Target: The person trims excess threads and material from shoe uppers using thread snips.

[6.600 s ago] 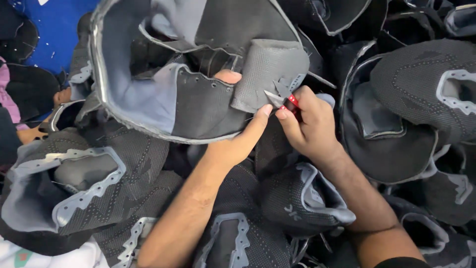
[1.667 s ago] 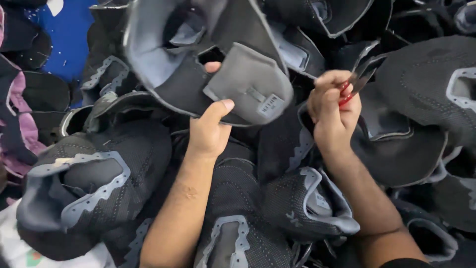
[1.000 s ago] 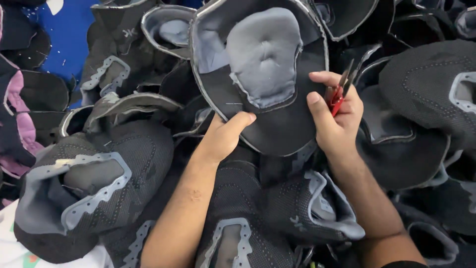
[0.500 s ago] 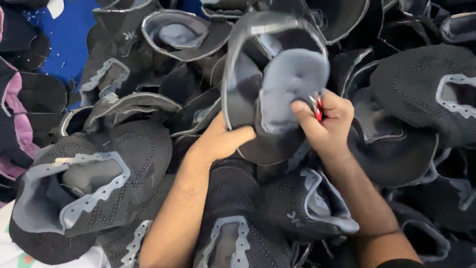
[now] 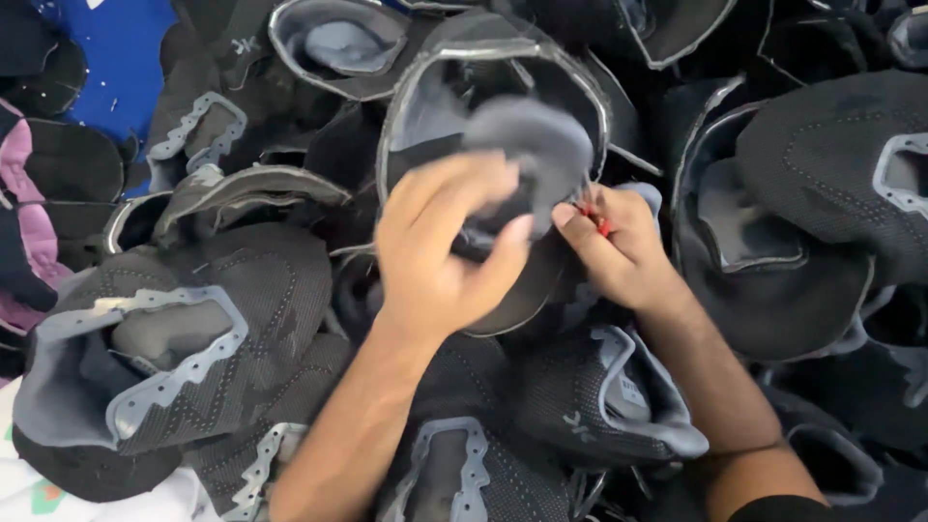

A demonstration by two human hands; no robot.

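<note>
Material: dark grey knit fabric with pale grey trim; we see it on every shoe upper in the head view.
Held piece: we identify one shoe upper (image 5: pixel 503 145), turned open side toward the camera, raised above the pile in the upper middle of the view.
Tongue: a grey padded tongue (image 5: pixel 536 145) stands inside the held piece, blurred.
Left hand: our left hand (image 5: pixel 445 246) is in front of the lower part of the held piece, its grip clenched on the edge, thumb toward the tongue. Blur hides the exact finger contact.
Right hand: our right hand (image 5: pixel 619 256) is just beside the left, on the right edge of the held piece.
Tool: a small red-handled tool (image 5: pixel 599 220) shows between the right fingers; the right grip is clenched on it. We cannot tell its kind, as only a sliver of red shows.
Pile: loose shoe uppers (image 5: pixel 599 406) lie heaped under and around both forearms, overlapping one another.
Left neighbour: a large upper with zigzag pale trim (image 5: pixel 184 338) lies at lower left, well apart from the hands.
Right neighbour: an upper with a dotted surface (image 5: pixel 822 164) lies at upper right.
Background: a blue surface (image 5: pixel 116 68) shows at upper left behind the pile.
Edge items: pink-lined pieces (image 5: pixel 29 222) sit at the far left edge.
</note>
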